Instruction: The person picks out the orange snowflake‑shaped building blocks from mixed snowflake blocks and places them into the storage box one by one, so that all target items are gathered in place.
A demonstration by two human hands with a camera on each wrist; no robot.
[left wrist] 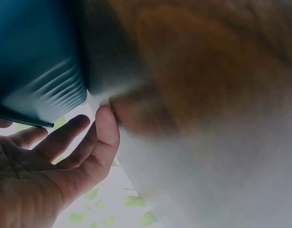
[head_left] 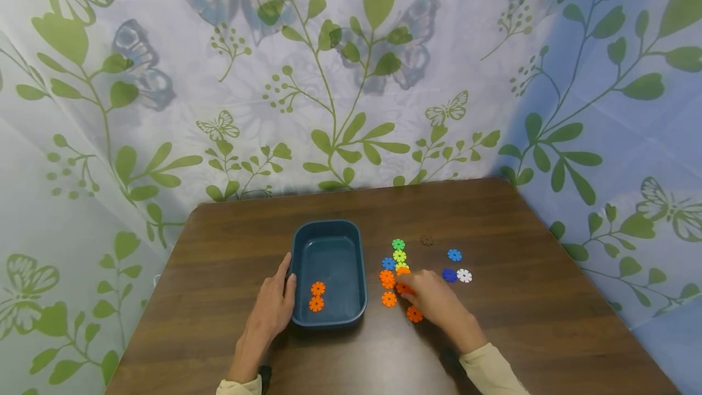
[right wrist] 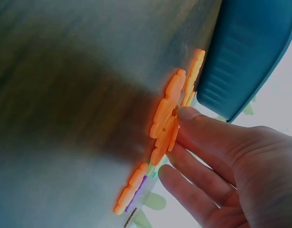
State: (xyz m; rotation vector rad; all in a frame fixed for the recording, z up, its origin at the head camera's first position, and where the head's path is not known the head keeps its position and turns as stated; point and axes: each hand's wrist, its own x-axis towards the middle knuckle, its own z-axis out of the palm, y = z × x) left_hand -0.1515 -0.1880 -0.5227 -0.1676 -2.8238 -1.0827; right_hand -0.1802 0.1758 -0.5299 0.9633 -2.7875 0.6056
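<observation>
A dark blue-green plastic tray (head_left: 329,325) stands on the table with two orange notched discs (head_left: 317,296) inside. My left hand (head_left: 272,300) holds its left rim, thumb at the edge and fingers along the outside. In the left wrist view the fingers of the left hand (left wrist: 65,161) sit just beside the tray's wall (left wrist: 36,57). To the tray's right, my right hand (head_left: 433,297) reaches down among more discs and pinches an orange disc (right wrist: 167,109) between thumb and fingertips. Other orange discs (head_left: 389,299) lie around those fingers, which partly cover some.
Green and yellow-green discs (head_left: 398,244) form a short column behind the right hand, beside a blue disc (head_left: 388,263). Farther right lie blue (head_left: 454,255), dark blue and white discs (head_left: 464,275), with a brown one (head_left: 426,241) behind. A patterned curtain (head_left: 351,78) surrounds the wooden table (head_left: 247,224).
</observation>
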